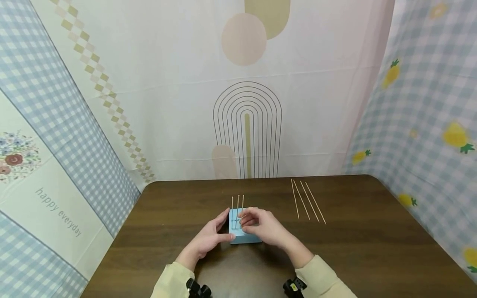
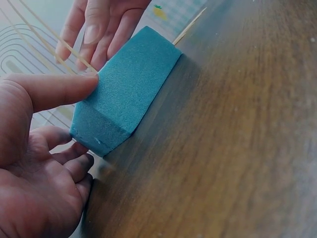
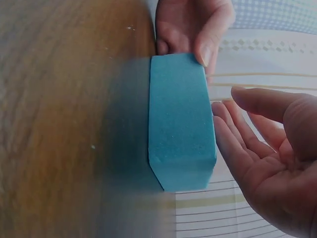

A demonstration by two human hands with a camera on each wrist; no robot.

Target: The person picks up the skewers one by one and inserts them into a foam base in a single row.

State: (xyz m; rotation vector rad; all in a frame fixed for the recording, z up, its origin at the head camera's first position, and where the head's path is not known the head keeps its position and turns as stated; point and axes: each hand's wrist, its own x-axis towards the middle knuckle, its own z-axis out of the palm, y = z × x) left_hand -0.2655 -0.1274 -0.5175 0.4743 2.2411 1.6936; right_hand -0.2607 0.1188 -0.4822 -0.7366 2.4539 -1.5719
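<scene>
My left hand (image 1: 208, 240) holds the blue foam block (image 1: 241, 234) by its left end, thumb on top and fingers curled round the side. My right hand (image 1: 262, 227) hovers at the block's right side, fingers loosely spread by the three sticks (image 1: 237, 203) standing upright in it. The block sits on the table (image 1: 372, 248) between my hands. Four loose sticks (image 1: 307, 201) lie well beyond my right hand.

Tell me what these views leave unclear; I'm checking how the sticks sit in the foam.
- Where the thin wooden sticks enter the blue foam block: head view, covered by the right hand.
- Right fingertips' contact with a stick: too small in head view; out of frame in right wrist view.
- Block's far end: left wrist view, behind the right hand.
- Left hand's fingers below the block: hidden.
</scene>
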